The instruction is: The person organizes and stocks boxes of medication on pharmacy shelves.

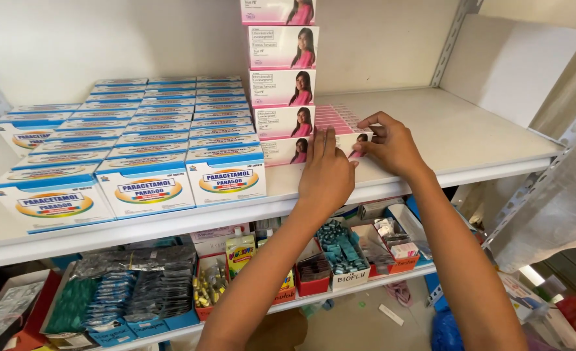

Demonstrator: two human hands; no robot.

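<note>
— Where are your hands?

— Both arms reach up and forward, bare to the elbow. My left hand [327,170] lies palm down, fingers [321,140] straight and together, pointing away from me.

— And the other?

— My right hand [392,146] sits just beside it, wrist bent, fingers curled inward, thumb tucked toward the left.

Single head-worn view, close, angled slightly down over the white shelf [470,140] toward the back wall [106,39].
</note>
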